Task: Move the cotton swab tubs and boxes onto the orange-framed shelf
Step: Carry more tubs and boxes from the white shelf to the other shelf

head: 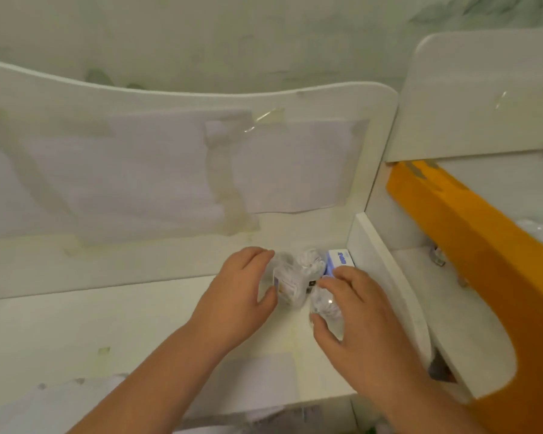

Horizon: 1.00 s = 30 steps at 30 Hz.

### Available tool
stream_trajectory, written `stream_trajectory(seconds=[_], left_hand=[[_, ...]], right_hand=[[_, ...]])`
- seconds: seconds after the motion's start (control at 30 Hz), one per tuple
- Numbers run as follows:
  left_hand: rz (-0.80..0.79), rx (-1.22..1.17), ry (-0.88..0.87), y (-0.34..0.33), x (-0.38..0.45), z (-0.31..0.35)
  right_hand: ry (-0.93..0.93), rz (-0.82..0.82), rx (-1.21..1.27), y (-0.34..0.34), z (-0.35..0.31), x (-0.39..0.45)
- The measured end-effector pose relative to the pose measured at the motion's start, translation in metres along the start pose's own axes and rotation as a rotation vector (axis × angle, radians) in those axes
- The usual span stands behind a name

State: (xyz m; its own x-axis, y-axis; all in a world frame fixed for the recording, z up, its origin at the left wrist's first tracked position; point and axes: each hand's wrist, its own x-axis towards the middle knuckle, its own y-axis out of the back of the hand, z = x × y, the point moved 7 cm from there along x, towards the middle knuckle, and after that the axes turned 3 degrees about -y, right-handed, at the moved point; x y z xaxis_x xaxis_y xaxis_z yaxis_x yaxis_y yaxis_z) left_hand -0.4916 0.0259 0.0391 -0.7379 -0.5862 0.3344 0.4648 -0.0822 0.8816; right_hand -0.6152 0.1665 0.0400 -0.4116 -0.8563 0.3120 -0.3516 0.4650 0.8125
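Observation:
Two clear tubs of cotton swabs stand on a white shelf [138, 324] near its right wall. My left hand [235, 296] wraps around the far tub [295, 280], fingers on its left side. My right hand [355, 317] curls over the nearer tub [325, 308], thumb below and fingers above. A white and blue box [340, 260] lies behind my right fingers against the side wall. The orange-framed shelf [483, 245] stands to the right, beyond the white divider.
A white back panel [170, 158] with taped paper sheets rises behind the shelf. The white divider wall [386, 270] separates this shelf from the orange one. Clear wrapped items [539, 228] lie on the orange shelf's surface.

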Motion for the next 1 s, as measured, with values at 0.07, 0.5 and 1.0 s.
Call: stream_trajectory(seconds=[0.07,0.5,1.0], left_hand=[[-0.025,0.003,-0.088,-0.008,0.01,0.0],[-0.169,-0.067,-0.291,-0.031,0.016,-0.01],[-0.047,-0.561,0.109,0.001,0.008,-0.059]], right_hand=[[-0.051,-0.005,-0.069,-0.005,0.001,0.006],[-0.224,-0.174,-0.305,-0.019,0.005,0.013],[-0.163,-0.043,-0.193,-0.01,-0.007,0.005]])
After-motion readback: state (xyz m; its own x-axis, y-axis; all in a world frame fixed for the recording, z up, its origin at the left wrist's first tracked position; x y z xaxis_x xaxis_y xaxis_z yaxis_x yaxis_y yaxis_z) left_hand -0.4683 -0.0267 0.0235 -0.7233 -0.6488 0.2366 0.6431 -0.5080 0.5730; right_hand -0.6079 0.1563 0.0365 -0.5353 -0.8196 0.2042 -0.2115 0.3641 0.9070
